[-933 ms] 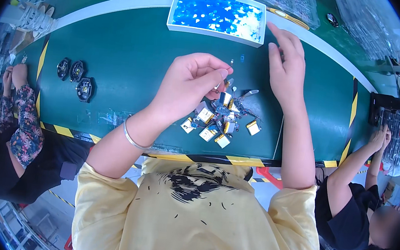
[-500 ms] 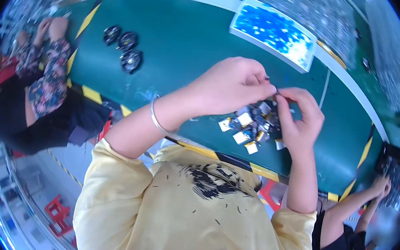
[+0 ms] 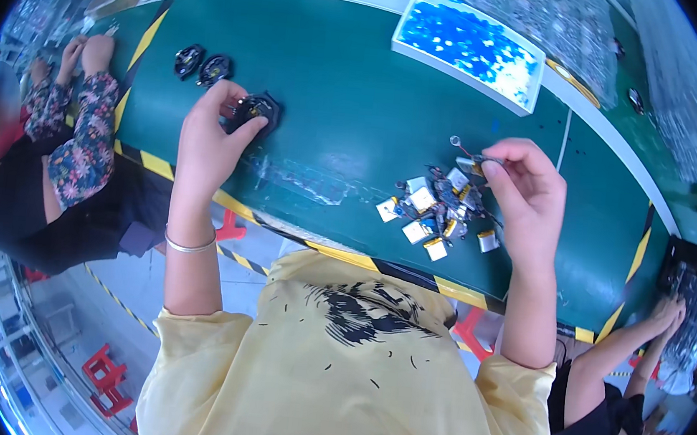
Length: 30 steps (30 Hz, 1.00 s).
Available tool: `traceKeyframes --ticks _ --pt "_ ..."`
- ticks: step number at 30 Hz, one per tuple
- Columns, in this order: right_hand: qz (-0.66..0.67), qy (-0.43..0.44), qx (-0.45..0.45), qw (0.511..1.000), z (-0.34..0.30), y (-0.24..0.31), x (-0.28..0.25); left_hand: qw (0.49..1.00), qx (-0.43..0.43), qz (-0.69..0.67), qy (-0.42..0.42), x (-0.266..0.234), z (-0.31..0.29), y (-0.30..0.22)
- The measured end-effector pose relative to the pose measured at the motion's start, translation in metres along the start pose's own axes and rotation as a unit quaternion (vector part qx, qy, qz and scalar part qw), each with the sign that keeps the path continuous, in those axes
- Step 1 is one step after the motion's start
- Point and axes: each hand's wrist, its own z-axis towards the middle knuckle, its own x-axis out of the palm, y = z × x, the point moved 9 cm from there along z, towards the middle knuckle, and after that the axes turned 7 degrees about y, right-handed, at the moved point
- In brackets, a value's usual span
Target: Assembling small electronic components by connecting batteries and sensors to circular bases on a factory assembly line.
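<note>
My left hand has its thumb and fingers closed on a black rounded plastic housing with small parts inside, at the left of the table. Two similar black housings lie just beyond it. Above the right-hand pile, my right hand pinches a small battery with wires. A red wire runs from it to a small round silver component. Below and beside that hand lies a loose pile of small silver batteries with yellow edges and tangled dark wires.
A white box of small blue pieces stands at the far side of the green table. A clear plastic strip lies in the middle. Yellow-and-black tape edges the table. Co-workers' arms show left and right.
My left hand has left the right hand's fingertips, moved left and taken hold of the nearest black housing. My right hand stays near the pile, now with the wired battery showing.
</note>
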Motion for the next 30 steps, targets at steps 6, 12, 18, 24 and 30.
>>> traceKeyframes --ticks 6,12,18,24,30 --pt "0.070 0.008 0.015 0.997 0.001 -0.002 0.001 0.848 0.036 -0.459 0.262 0.095 0.019 -0.110" --pt "0.054 -0.068 -0.009 0.996 -0.001 0.001 -0.021 0.805 0.014 -0.486 0.340 0.150 0.041 -0.169" --pt "-0.019 -0.073 0.006 0.997 0.000 -0.006 -0.025 0.780 0.004 -0.524 0.341 0.157 0.032 -0.166" --pt "-0.066 -0.068 -0.020 0.995 0.004 -0.003 -0.016 0.802 0.031 -0.498 0.329 0.149 0.032 -0.168" --pt "-0.096 -0.076 -0.042 0.992 0.003 0.000 -0.014 0.826 0.070 -0.460 0.317 0.147 0.029 -0.167"
